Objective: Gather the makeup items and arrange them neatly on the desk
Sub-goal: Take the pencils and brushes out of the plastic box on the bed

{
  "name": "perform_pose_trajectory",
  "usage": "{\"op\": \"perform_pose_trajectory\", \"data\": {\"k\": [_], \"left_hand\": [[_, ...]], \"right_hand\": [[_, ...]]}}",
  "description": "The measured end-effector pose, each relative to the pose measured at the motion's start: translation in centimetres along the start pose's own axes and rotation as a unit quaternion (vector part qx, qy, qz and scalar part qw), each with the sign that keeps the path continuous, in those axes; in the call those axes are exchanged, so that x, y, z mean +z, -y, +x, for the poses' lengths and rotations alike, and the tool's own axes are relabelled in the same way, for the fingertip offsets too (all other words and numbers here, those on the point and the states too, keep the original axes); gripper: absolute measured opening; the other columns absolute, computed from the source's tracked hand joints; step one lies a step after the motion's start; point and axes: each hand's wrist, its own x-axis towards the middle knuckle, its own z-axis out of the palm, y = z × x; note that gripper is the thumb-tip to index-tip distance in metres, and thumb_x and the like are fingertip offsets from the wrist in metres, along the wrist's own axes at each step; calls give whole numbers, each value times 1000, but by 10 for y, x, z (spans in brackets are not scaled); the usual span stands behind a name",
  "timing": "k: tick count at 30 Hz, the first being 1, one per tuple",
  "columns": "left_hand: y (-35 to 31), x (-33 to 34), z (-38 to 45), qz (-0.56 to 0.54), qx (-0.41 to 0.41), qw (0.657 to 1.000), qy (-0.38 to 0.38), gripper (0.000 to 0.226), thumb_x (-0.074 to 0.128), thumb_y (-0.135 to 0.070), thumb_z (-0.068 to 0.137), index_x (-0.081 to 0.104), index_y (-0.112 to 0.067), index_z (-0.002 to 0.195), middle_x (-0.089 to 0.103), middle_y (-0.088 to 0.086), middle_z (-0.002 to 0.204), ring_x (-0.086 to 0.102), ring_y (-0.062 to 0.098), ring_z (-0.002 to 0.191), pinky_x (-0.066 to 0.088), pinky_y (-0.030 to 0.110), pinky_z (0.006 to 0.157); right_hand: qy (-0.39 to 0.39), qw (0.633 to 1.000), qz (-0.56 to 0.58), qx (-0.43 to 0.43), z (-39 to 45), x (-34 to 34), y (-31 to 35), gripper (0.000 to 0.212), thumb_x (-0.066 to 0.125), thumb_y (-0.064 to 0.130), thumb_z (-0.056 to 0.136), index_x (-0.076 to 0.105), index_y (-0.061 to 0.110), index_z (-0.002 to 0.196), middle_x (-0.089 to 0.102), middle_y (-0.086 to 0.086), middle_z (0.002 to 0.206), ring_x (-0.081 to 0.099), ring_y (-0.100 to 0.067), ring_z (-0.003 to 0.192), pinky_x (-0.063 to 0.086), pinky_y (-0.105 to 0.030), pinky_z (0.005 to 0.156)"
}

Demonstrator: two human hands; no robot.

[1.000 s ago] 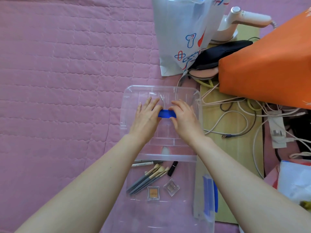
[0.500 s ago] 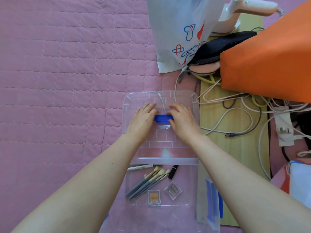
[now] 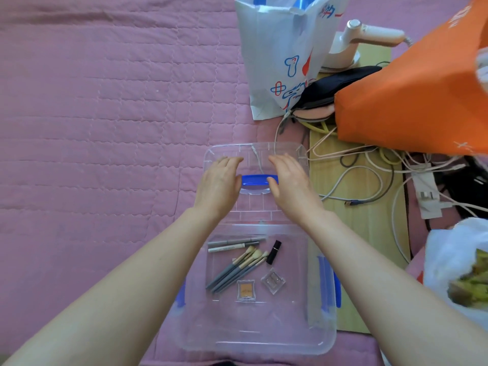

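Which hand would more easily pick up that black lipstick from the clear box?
Probably the right hand: the lipstick lies toward the right side of the box, beside the right forearm; the brushes lie between it and the left.

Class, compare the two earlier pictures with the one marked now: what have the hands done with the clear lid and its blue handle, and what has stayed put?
Both hands, left hand and right hand, have drawn apart along the blue handle, uncovering more of it; their fingers now lie flatter on the clear lid. The lid itself has not clearly moved. The makeup brushes, lipstick and two eyeshadow pans stayed in the clear box.
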Motion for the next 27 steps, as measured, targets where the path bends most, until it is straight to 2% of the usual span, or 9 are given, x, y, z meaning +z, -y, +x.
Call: {"op": "perform_pose_trajectory", "data": {"k": [3, 7, 11, 16, 21, 24, 27], "left_hand": [[-10, -15, -26, -8, 47, 998, -32, 35, 54, -5, 92, 55, -3, 127, 62, 14, 120, 50, 31, 121, 42, 42, 98], [-21, -31, -66, -21, 66, 996, -60, 32, 56, -3, 90, 59, -3, 122, 65, 13, 114, 56, 30, 114, 48, 44, 90], [-27, -42, -108, -22, 79, 995, -62, 29, 59, 0, 87, 62, -2, 116, 67, 11, 107, 58, 28, 107, 51, 42, 84], [-25, -40, -156, -14, 103, 994, -37, 30, 64, 6, 80, 65, -1, 109, 69, 7, 94, 62, 31, 96, 53, 42, 76], [-16, -23, -184, -11, 61, 998, 29, 24, 64, -3, 84, 65, -7, 108, 68, 3, 95, 59, 28, 98, 52, 41, 72], [-7, -2, -190, -13, -37, 992, 120, 23, 55, -22, 92, 58, -17, 115, 63, -6, 104, 51, 18, 105, 49, 36, 71], [-1, 16, -188, -29, -143, 969, 201, 22, 54, -25, 90, 58, -19, 111, 63, -1, 105, 55, 23, 101, 51, 40, 77]], "right_hand": [[-15, 1000, 13, -9, -28, -12, 13, 45, 50, 13, 95, 42, 4, 138, 45, -11, 142, 29, -27, 140, 22, -35, 116], [-17, 999, 22, -23, -69, -21, 27, 47, 53, 11, 93, 41, 4, 139, 46, -10, 141, 30, -26, 140, 25, -37, 115], [-10, 999, 15, -32, -110, -20, 37, 46, 55, 10, 92, 44, 2, 136, 47, -12, 139, 35, -26, 137, 26, -33, 113], [11, 999, 32, -32, -152, -10, 44, 39, 56, 9, 91, 50, 3, 129, 52, -11, 132, 41, -27, 132, 34, -39, 109], [49, 998, 23, -16, -180, 13, 40, 39, 55, 13, 93, 49, 6, 131, 51, -7, 132, 40, -24, 132, 31, -31, 108], [98, 995, 8, 22, -186, 32, 33, 46, 51, 23, 96, 39, 10, 139, 45, -4, 137, 36, -20, 131, 31, -29, 106], [151, 986, 3, 68, -186, 47, 24, 53, 49, 30, 96, 32, 11, 143, 42, -4, 138, 36, -22, 129, 34, -32, 104]]}}
